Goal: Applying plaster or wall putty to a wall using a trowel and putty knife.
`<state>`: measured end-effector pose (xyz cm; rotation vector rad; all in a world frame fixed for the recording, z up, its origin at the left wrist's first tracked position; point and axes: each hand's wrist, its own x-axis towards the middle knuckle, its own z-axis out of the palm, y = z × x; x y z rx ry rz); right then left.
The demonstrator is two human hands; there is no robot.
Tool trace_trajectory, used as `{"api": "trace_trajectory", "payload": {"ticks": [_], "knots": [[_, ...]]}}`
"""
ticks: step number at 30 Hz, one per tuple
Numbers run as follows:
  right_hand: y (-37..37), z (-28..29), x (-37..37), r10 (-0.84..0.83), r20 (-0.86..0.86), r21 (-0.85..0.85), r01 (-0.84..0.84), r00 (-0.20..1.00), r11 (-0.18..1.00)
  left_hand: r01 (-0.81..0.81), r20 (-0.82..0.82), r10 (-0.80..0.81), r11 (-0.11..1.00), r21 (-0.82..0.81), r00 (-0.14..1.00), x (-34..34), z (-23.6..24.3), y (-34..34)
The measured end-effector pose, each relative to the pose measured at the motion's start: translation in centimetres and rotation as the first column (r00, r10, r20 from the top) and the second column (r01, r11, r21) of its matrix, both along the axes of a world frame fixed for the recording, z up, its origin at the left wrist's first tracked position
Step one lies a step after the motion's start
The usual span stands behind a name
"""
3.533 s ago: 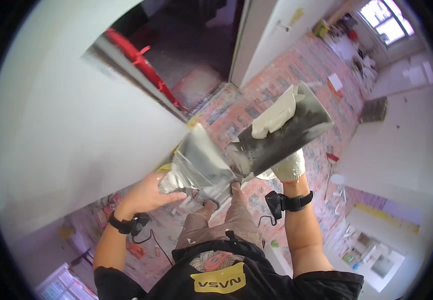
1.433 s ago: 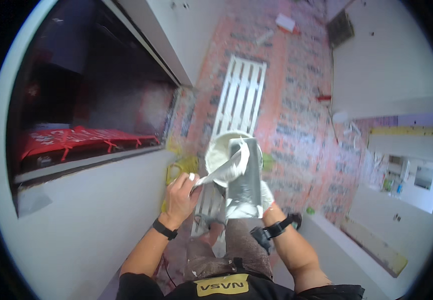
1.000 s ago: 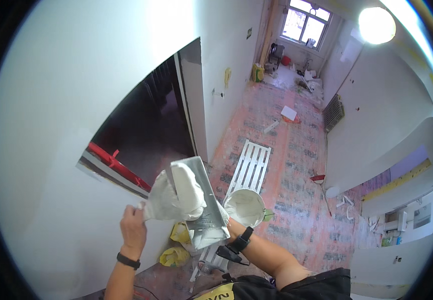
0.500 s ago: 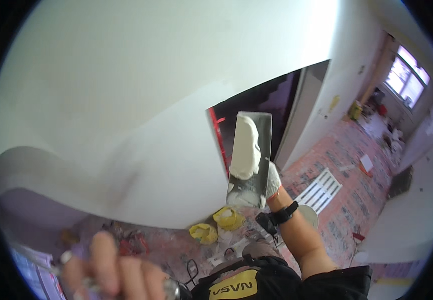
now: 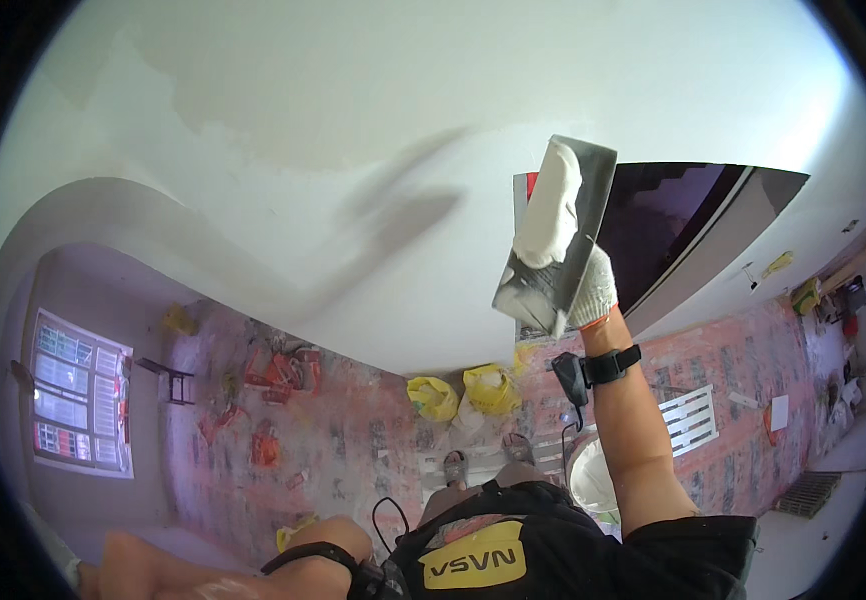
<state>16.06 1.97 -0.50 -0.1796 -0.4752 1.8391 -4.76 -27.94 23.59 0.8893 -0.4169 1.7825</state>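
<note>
White paste sits on the metal trowel before the wall, with the gloved right hand closed on it. The left hand has gone down to the near left edge, so just the right holds up the paste; I cannot tell the left's grip. The wall is pale and patchy, with a dark doorway at right and yellow bags on the pink floor.

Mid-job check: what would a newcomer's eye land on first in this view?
Probably the long metal tray bearing a thick slab of white paste, held up right of centre by the gloved right hand. Next, the dark doorway behind it, then the bright window at far left.
</note>
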Motion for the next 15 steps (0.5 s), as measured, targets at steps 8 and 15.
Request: {"api": "trace_trajectory", "payload": {"ticks": [8,15], "knots": [[-0.9,3.4,0.5,-0.145,0.316,0.307,0.044,0.938,0.951,-0.054,-0.166,0.073,0.992,0.116,0.983,-1.9,-3.2,-2.0],[1.9,3.8,0.5,-0.384,0.513,0.542,0.057,0.768,0.839,0.043,-0.184,-0.012,0.985,0.167,0.983,-1.9,-4.7,-2.6]]}}
